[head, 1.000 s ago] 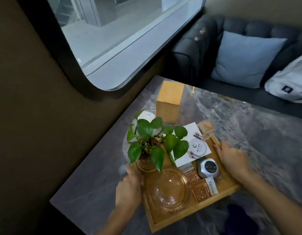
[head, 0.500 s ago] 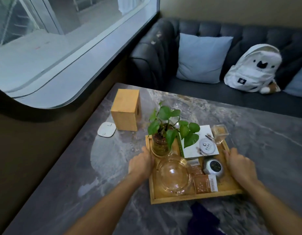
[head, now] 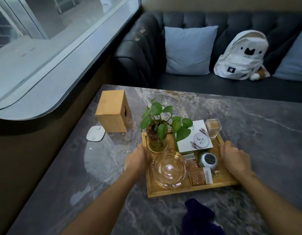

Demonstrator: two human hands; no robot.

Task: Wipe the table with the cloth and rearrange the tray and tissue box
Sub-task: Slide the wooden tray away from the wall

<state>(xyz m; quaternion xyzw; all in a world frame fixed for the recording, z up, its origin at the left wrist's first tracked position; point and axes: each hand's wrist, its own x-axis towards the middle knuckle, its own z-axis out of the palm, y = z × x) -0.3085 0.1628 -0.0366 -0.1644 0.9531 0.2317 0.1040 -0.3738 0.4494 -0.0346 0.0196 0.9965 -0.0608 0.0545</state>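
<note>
— Both hands were on the tray [head: 189,189], one to each side. The left hand [head: 138,160] had its grip curled over the left rim, the right hand [head: 235,160] had its grip closed on the right rim.

— And where was the tray itself?

— On the grey marbled desk [head: 257,133], towards the middle, its bottom hidden, so I couldn't tell whether it rested there or hung just above. It carried a leafy plant [head: 161,122] in a glass vase at the far left corner, a wide glass bowl [head: 169,168] nearer the person, a white card [head: 196,138], a small round clock [head: 208,160], some brown sachets [head: 200,177] and a clear little container [head: 213,128] at the far right corner.

— What about the tissue box?

— The tissue box [head: 113,114] was wooden and stood upright on the desk, beyond the tray and to its left, near but apart from it. A white square pad [head: 96,136] lay just beside it, close to the desk's window edge.

— The cloth?

— The cloth [head: 197,216], dark blue, lay bunched on the desk at the near side, just in front of the tray, in nobody's hand
</note>
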